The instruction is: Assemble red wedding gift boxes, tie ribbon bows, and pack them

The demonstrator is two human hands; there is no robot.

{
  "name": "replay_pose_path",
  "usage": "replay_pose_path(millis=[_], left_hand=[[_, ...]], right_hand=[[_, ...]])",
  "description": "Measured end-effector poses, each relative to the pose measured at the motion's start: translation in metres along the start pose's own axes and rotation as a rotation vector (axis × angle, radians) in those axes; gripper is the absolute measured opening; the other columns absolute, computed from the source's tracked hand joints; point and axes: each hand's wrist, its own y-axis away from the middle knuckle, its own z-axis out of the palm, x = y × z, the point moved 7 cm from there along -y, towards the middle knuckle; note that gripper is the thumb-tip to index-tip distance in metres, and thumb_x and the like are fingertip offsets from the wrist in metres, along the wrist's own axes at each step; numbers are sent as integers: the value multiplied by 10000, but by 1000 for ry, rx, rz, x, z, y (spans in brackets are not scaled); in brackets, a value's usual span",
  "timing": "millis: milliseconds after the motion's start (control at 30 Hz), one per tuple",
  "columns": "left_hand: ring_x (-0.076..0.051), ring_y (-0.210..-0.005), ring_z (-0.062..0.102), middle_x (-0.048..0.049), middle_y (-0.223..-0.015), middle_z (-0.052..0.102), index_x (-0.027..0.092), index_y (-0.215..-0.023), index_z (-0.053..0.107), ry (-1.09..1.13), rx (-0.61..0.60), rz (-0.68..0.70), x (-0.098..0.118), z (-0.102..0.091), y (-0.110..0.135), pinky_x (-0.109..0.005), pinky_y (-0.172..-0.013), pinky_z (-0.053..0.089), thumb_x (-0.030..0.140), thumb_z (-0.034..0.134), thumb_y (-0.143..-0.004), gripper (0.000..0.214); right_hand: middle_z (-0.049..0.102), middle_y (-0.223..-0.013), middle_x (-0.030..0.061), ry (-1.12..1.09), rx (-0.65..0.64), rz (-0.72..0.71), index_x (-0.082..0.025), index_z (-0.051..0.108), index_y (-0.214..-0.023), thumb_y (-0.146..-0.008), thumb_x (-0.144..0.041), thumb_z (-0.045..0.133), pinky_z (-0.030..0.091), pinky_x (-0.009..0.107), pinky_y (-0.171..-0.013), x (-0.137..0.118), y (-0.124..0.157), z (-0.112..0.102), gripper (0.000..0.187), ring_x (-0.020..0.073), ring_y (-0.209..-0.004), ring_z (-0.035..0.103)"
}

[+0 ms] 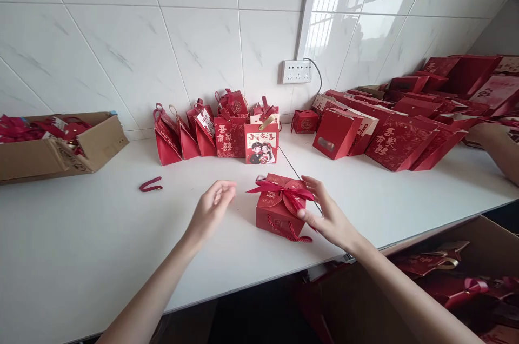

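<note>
A red gift box (279,217) with gold print stands on the white table. A dark red ribbon bow (284,191) crosses its lid, and a twisted red cord (298,236) hangs down its front. My right hand (328,217) grips the box's right side, thumb at the front corner and fingers towards the back. To the left of the box, apart from it, my left hand (213,206) hovers with loosely bent fingers and nothing in them. Farther left lies a loose dark red strap (151,185).
Several finished-looking red gift boxes (231,137) stand along the tiled wall. More red boxes (401,141) crowd the right side, where another person's hand (492,141) reaches in. A cardboard box (103,141) of ribbons sits left; an open carton (490,241) holds red boxes below the table edge.
</note>
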Motion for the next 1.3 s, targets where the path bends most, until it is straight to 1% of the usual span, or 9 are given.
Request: replay_pose_path(millis=[100,300,533,733,867,967,1167,1233,1300], left_hand=[[-210,-927,592,-62,-1056,609,199,-1052,541,1,-114,-73,5,26,-5,-319,-760,453,588,455,-813,464],[-137,-629,499,19,-652,506,185,-666,476,144,-273,-159,10,53,-6,-264,-607,385,551,510,-777,384],[-117,-575,483,23,-580,525,183,-591,488,227,-435,-143,22,53,26,-269,-640,405,421,510,-826,336],[-159,-705,588,-7,-690,632,181,-666,569,35,-695,-170,12,63,45,-294,-730,438,395,491,-848,292],[-175,-774,607,-17,-771,650,181,-720,566,-19,-697,-196,-2,66,43,-314,-761,432,412,486,-847,275],[-178,-767,606,-25,-786,645,178,-735,560,2,-682,-189,-7,69,38,-318,-743,434,422,481,-843,278],[-191,-806,607,-33,-839,648,184,-791,579,-20,-639,-79,8,91,22,-329,-765,438,440,478,-840,280],[-202,-861,606,-38,-881,655,192,-833,598,-16,-600,0,21,103,15,-329,-789,442,433,489,-837,264],[-213,-934,601,-47,-953,664,200,-882,609,12,-561,64,35,118,6,-324,-819,445,410,496,-840,242]], right_hand=[[298,-1428,227,94,-15,-96,-204,115,-1412,-670,-646,668,319,591,-1058,-10,4,8,1026,381,-1338,328],[335,-1368,187,154,-48,-57,-246,100,-1403,-733,-418,689,404,574,-1011,-10,6,14,908,339,-1272,425],[319,-1402,183,6,-59,-123,-271,113,-1386,-714,-406,710,467,566,-962,-5,3,10,909,329,-1308,377],[331,-1382,182,14,133,-74,-281,159,-1366,-672,-490,739,501,563,-916,15,-6,-44,929,364,-1289,400],[290,-1454,129,28,395,-6,-367,221,-1351,-647,-558,736,444,606,-973,39,2,-108,893,380,-1308,371],[344,-1452,112,62,343,79,-378,267,-1372,-600,-570,756,397,619,-1015,60,10,-135,934,413,-1326,348],[408,-1455,123,-84,50,180,-324,140,-1480,-692,-497,686,444,587,-957,83,22,-133,974,379,-1268,462],[416,-1445,138,-111,48,153,-306,74,-1488,-763,-462,598,452,588,-936,82,22,-128,908,350,-1232,506],[408,-1434,153,-106,198,64,-274,152,-1463,-807,-462,491,439,569,-958,73,21,-129,762,330,-1253,484]])
